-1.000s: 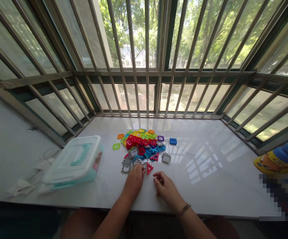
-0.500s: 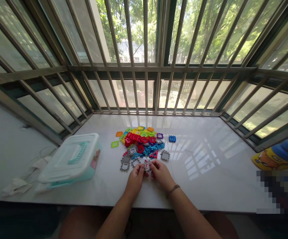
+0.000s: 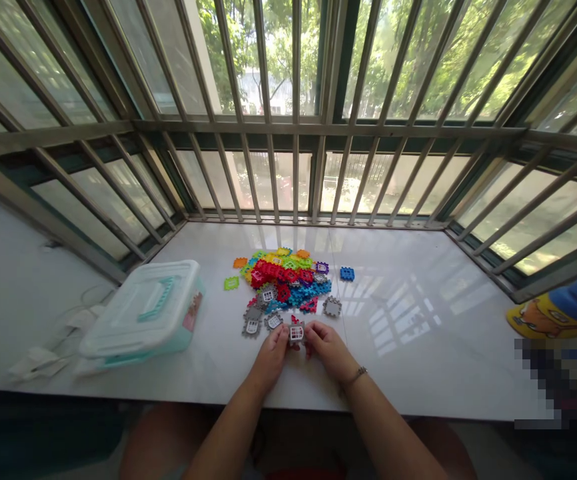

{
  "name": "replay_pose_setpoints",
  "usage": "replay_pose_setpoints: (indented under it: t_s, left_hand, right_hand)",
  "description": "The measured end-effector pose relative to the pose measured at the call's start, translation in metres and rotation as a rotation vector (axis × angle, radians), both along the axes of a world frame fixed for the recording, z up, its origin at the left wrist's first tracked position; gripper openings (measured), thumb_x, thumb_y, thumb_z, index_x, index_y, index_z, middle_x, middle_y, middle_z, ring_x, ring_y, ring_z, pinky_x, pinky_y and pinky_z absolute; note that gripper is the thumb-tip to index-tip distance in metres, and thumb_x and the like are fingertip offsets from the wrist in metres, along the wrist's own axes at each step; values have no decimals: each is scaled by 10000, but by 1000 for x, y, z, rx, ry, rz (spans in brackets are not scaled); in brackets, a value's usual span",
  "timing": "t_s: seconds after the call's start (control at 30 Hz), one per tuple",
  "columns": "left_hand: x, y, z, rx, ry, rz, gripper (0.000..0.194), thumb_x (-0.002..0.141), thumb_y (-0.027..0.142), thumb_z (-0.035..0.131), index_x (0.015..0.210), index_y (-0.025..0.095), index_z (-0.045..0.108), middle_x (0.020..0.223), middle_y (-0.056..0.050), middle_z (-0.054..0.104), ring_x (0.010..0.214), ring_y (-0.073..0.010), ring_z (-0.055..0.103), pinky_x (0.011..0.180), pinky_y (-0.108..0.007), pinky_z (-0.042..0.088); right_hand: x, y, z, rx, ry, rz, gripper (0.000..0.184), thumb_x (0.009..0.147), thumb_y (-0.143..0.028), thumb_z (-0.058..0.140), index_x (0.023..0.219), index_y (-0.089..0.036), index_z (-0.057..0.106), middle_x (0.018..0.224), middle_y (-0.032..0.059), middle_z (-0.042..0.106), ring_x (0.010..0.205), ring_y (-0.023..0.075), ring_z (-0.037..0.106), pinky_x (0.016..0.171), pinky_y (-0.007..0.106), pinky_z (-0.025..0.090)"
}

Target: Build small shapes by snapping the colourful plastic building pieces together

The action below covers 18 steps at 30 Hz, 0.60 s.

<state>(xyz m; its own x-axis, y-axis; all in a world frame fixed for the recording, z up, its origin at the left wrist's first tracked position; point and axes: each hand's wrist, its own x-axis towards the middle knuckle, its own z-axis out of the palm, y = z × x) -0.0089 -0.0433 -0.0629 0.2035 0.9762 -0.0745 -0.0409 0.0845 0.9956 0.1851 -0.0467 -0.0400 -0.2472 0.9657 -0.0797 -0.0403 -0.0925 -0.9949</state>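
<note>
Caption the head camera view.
Left hand and right hand meet at a small plastic window tile before a heap of colourful tiles.

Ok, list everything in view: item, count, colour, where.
pile of plastic building pieces: many, mixed colours, middle of sill
grey window pieces: several, grey, near side of pile
blue piece: one, blue, right of pile
green piece: one, green, left of pile
small window piece: one, white and red, between hands
storage box: one, clear with teal handle, left of pile
paper scraps: a few, white, left of box
printed object: one, yellow and blue, far right
window bars: many, metal, beyond sill
sill: one, white, under everything
left hand: one, at small window piece
right hand: one, at small window piece
bracelet: one, metallic, right wrist
</note>
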Motion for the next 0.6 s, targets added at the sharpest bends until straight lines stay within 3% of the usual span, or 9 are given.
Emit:
replay_pose_setpoints:
  t_s: [0.23, 0.33, 0.6]
  left_hand:
    - [-1, -2, 8, 31, 97, 7, 594, 1052, 764, 468, 996, 208, 671, 919, -63, 718, 866, -235, 655, 848, -349, 539]
    - [0, -3, 11, 23, 64, 5, 592, 1043, 773, 474, 979, 215, 664, 911, -64, 721, 850, -237, 656, 836, -355, 540]
    - [2, -5, 28, 62, 90, -38, 513, 1068, 675, 528, 916, 205, 666, 874, -27, 686, 839, -205, 621, 829, -325, 511]
  right_hand:
    - [-2, -2, 1, -29, 49, 45, 534, 910, -717, 797, 1041, -216, 667, 923, 30, 734, 697, 160, 629, 691, 308, 541]
    - [-4, -2, -1, -34, 31, 49, 556, 876, -718, 835, 1059, -227, 650, 900, 17, 726, 688, 160, 631, 673, 299, 544]
    - [-7, -3, 1, 9, -85, -14, 590, 1031, -789, 595, 949, -208, 653, 821, 22, 718, 623, 159, 639, 612, 291, 515]
